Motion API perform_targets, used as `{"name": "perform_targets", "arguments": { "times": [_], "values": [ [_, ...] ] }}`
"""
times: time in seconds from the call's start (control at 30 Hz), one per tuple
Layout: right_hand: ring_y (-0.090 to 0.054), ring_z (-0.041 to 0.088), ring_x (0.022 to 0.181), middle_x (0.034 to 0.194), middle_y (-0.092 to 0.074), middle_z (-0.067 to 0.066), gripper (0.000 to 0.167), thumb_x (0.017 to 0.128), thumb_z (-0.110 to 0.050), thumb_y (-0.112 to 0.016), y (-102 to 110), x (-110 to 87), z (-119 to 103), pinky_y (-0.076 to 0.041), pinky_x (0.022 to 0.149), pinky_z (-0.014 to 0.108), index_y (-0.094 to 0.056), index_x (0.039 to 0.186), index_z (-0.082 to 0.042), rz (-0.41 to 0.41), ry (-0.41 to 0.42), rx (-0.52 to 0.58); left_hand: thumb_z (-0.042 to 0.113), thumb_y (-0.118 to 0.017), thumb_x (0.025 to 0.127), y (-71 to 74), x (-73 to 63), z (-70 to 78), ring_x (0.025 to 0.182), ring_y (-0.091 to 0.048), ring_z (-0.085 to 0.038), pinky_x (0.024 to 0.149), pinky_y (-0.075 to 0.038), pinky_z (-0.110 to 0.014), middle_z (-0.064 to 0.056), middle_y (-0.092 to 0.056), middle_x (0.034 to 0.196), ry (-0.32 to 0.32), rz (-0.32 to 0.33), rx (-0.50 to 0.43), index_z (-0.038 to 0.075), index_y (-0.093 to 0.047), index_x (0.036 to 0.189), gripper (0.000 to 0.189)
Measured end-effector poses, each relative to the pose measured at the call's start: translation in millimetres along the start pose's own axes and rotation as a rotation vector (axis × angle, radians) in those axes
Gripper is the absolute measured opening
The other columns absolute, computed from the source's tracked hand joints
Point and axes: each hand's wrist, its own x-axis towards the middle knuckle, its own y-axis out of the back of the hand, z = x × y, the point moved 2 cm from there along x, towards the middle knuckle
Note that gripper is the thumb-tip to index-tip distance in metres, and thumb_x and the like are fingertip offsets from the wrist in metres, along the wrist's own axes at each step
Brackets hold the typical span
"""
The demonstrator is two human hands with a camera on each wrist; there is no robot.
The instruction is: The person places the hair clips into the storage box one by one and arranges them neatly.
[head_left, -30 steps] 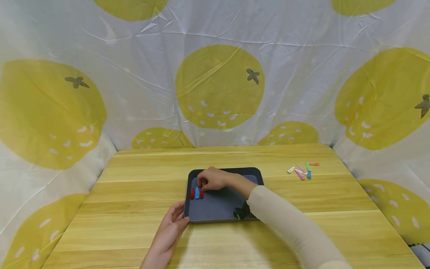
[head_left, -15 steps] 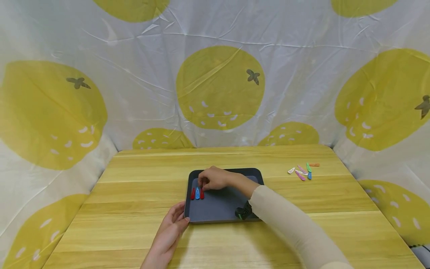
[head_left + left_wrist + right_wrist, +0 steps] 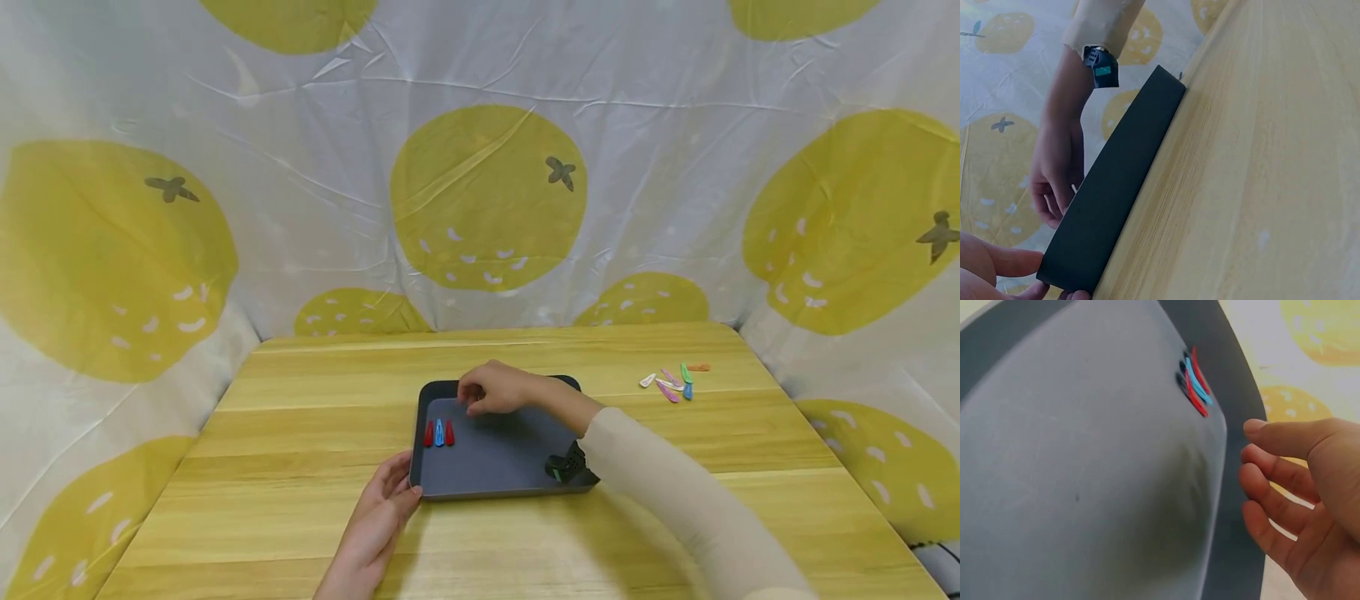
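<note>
In the head view a dark grey tray (image 3: 491,467) lies on the table. Three snap hair clips stand side by side along its left part: a red clip (image 3: 429,433), a blue clip (image 3: 439,432) and another red clip (image 3: 449,432). My left hand (image 3: 378,512) holds the tray's front left corner, thumb at the rim and fingers along the side. Above the tray's back part hovers my right hand (image 3: 498,389), its fingers loosely bent and nothing between them. The right wrist view shows thumb and fingers (image 3: 1272,506) apart, away from the clips.
On the table's right side lies a loose group of several hair clips, among them a green clip (image 3: 686,373), an orange clip (image 3: 699,367) and a white clip (image 3: 647,380). A lemon-print curtain (image 3: 487,50) hangs behind the wooden table (image 3: 315,433).
My right hand has let go of the right-hand red clip and moved up and to the right, off it. The left hand stays at the tray's corner.
</note>
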Motion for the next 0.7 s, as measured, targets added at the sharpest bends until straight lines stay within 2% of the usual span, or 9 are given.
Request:
{"name": "perform_targets", "arguments": {
  "times": [0.27,0.7],
  "values": [
    [-0.062,0.007,0.083,0.09,-0.067,-0.008,0.016,0.096,-0.012,-0.075,13,-15.5,7,-0.052,0.076,0.027,-0.071,0.108,-0.004,0.017,0.002,0.007,-0.013,-0.05,0.098,0.0,-1.2,0.9,0.144,-0.03,-0.04,0.117,-0.03,-0.052,-0.029,-0.025,0.16,0.002,0.001,0.002,-0.005,-0.026,0.157,0.065],
    [-0.065,0.012,0.093,0.099,-0.067,-0.005,0.016,0.098,-0.012,-0.073,38,-52.5,28,-0.055,0.082,0.03,-0.071,0.113,-0.006,0.07,-0.072,0.028,-0.012,-0.05,0.098,0.2,0.4,0.6,0.144,-0.031,-0.039,0.116,-0.031,-0.051,-0.029,-0.025,0.16,0.002,-0.006,0.007,-0.005,-0.025,0.158,0.065]
  ]
}}
